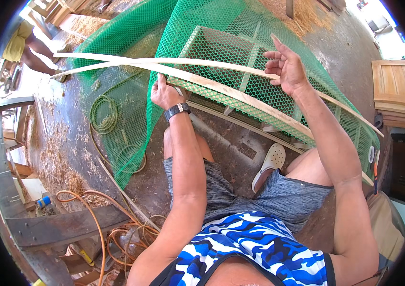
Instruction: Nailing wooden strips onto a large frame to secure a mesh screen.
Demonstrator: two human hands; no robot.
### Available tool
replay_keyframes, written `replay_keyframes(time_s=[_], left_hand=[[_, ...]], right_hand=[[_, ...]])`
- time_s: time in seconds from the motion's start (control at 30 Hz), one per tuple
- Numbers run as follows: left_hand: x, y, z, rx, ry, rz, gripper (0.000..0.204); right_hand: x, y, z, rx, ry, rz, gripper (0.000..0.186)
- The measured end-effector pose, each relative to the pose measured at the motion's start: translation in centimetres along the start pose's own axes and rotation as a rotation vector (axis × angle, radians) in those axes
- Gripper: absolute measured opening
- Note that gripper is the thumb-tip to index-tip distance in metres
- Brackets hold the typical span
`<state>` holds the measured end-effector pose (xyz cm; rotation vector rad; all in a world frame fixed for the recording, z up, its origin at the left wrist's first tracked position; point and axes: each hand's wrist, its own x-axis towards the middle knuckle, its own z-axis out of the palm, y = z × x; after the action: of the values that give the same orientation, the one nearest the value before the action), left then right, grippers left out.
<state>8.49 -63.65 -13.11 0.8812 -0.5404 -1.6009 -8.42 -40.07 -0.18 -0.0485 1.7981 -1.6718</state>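
My left hand (166,97), with a dark watch on the wrist, is closed at the near long pale wooden strip (226,87); one finger points up against its lower edge. Some of its fingers are hidden. Under and around that hand lies green plastic mesh (240,52), draped over a rectangular wooden frame (221,113). A second thin wooden strip (202,62) crosses the first toward the left and runs on to the right, past my right wrist. Raised above the mesh, my right hand (287,69) is open, its fingers apart and holding nothing.
A rolled part of the mesh (126,28) lies at the far left. Orange hose (98,224) coils by a dark curved beam (69,228) at lower left. Wooden panels (395,86) are stacked at right. Wood shavings (54,148) litter the floor. Another person's legs (35,52) show at upper left.
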Motion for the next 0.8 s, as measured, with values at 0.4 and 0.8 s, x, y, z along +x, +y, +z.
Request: replay_keyframes(time_s=[0.4,0.8], left_hand=[[0.0,-0.2,-0.1,-0.040,0.004,-0.017,0.015],[0.3,-0.1,-0.3,0.046,0.024,-0.024,0.017]], right_hand=[[-0.2,-0.2,0.2,-0.033,0.009,-0.006,0.067],[-0.1,-0.3,0.3,-0.022,0.002,0.000,0.070]])
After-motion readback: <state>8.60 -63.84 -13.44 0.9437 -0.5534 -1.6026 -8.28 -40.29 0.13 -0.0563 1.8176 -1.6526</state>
